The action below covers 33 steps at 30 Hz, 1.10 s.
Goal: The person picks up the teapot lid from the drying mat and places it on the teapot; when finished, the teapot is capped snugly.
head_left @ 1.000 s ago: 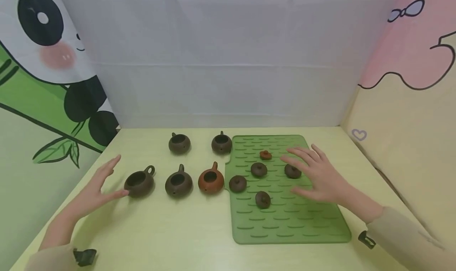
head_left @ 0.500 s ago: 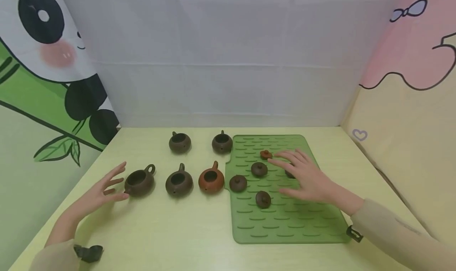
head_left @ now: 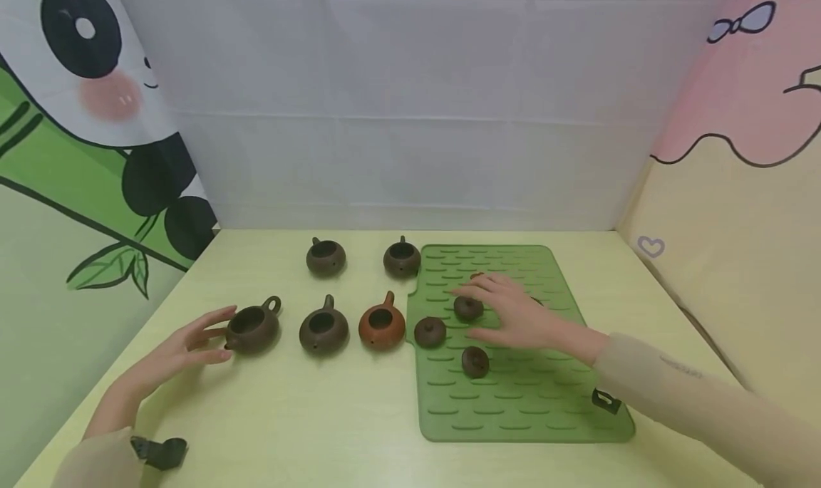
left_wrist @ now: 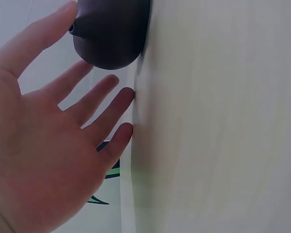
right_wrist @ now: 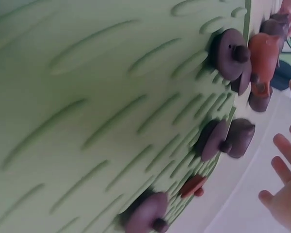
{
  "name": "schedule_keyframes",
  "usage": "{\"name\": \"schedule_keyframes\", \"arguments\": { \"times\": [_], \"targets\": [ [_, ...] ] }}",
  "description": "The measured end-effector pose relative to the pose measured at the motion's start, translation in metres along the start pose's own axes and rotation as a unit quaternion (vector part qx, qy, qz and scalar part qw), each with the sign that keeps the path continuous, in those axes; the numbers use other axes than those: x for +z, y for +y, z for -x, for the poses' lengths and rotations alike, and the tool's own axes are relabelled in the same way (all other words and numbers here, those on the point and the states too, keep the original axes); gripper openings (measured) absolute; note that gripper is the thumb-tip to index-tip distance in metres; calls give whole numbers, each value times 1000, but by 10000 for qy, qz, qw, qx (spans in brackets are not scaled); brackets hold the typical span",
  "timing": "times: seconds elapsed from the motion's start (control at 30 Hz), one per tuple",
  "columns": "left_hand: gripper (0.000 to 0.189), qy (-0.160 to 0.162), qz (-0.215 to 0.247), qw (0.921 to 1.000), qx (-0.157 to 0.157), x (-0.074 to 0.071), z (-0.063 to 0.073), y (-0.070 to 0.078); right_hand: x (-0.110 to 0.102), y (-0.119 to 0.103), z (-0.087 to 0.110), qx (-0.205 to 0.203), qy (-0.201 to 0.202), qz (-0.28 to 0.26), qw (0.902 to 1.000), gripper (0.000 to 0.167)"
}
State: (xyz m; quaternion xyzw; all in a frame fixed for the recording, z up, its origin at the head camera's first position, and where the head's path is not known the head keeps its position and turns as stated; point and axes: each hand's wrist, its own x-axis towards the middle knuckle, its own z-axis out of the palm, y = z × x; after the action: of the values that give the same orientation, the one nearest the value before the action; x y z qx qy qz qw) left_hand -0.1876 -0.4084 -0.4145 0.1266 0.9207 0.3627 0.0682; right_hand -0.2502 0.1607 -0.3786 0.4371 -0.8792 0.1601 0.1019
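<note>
not one lid [head_left: 430, 332] on yet: all five teapots [head_left: 323, 341] uncovered, five lids on the green mat [head_left: 526, 411]; left hand [head_left: 163, 356], right hand [head_left: 516, 315] both gripping nothing, fingers apart!

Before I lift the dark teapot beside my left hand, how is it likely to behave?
The dark teapot is probably stiff and breakable, since its matte body looks like fired clay. Its round, bulging sides may let it roll if tipped over. Its ring handle, opposite the spout, should give a hold.

Booth-like setup, pale table [head_left: 308, 417], white backdrop [head_left: 410, 103], cartoon-printed side panels [head_left: 96, 160]
</note>
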Motion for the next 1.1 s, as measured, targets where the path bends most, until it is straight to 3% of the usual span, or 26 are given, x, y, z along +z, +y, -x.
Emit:
{"name": "schedule_keyframes", "arguments": {
  "times": [0.27,0.77,0.97,1.1],
  "targets": [
    [71,103,147,9997,185,1,-5,-7,5,-12,-25,-18,-491,-145,9987,51],
    [65,-325,594,9977,52,-6,-3,-26,26,-9,-49,7,-950,-799,9923,31],
    [66,-469,883,9949,-125,-6,-6,-31,33,-9,-58,-165,-1038,-571,9928,25],
    [67,-585,1270,9900,-160,-6,-11,-32,36,-10,-60,24,-1049,-395,9937,23]
  ]
}}
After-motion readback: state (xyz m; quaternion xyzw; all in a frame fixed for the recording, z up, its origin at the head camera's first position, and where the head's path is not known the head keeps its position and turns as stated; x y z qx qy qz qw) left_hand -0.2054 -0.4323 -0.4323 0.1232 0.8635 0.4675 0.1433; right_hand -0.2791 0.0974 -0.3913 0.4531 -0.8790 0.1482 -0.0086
